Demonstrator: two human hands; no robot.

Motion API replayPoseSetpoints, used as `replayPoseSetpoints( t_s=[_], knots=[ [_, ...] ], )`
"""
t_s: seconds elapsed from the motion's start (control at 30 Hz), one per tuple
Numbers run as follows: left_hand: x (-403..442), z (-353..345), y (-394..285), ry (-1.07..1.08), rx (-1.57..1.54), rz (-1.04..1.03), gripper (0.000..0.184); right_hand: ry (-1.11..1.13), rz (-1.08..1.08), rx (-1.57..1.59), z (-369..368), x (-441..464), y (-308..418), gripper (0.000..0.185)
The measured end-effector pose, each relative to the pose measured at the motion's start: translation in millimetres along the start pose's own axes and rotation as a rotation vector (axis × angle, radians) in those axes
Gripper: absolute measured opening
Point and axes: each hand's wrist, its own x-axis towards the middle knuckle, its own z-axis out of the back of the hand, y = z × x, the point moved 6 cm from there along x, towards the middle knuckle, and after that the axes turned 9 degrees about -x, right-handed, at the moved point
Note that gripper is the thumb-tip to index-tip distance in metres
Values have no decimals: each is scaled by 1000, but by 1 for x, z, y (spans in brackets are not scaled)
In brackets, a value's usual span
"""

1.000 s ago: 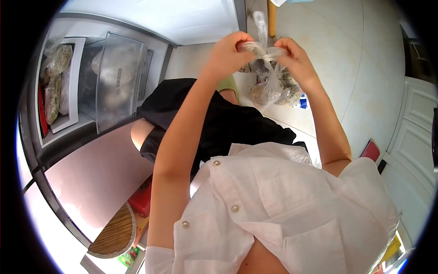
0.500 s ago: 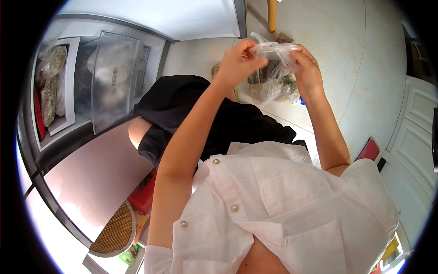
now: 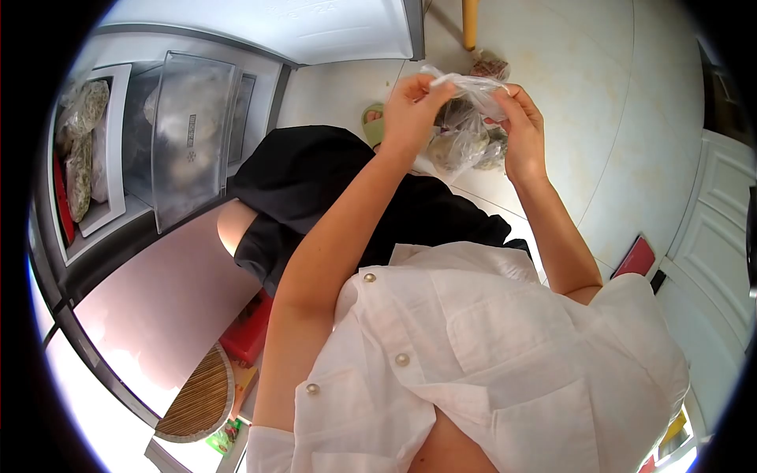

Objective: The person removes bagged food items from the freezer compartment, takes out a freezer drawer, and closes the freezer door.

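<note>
A clear plastic bag (image 3: 475,88) is stretched between my two hands, its top edge gathered into a loose band. My left hand (image 3: 412,114) pinches the left end, fingers closed. At the other end, my right hand (image 3: 520,122) grips it between thumb and fingers. Below and behind, partly covered by the held bag, more clear bags with lumpy contents (image 3: 457,150) rest on the tiled floor. Whether the held bag is joined to those below cannot be made out. A bag with brownish contents (image 3: 490,65) lies just beyond.
To the left stands an open freezer with a frosted drawer (image 3: 193,142) and a white-framed compartment (image 3: 118,158) of bagged food. The freezer door (image 3: 339,31) extends across the top. A yellow leg (image 3: 470,24), a green slipper (image 3: 372,122), a dark red flat object (image 3: 635,256) and a woven mat (image 3: 197,398) surround me.
The plastic between my hands is drawn into a tauter, narrower band. My right hand has shifted slightly left and down, and my left hand slightly down.
</note>
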Motion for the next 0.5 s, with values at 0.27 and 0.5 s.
replayPoseSetpoints(
  t_s=[0.27, 0.5],
  knots=[
    [0, 14, 1, -133, -152, 163, 15, -43, -13, -34, 3, -6, -6, 14],
    [-1, 25, 3, -124, -295, 300, 19, -36, -29, -15, 8, -4, -13, 16]
  ],
)
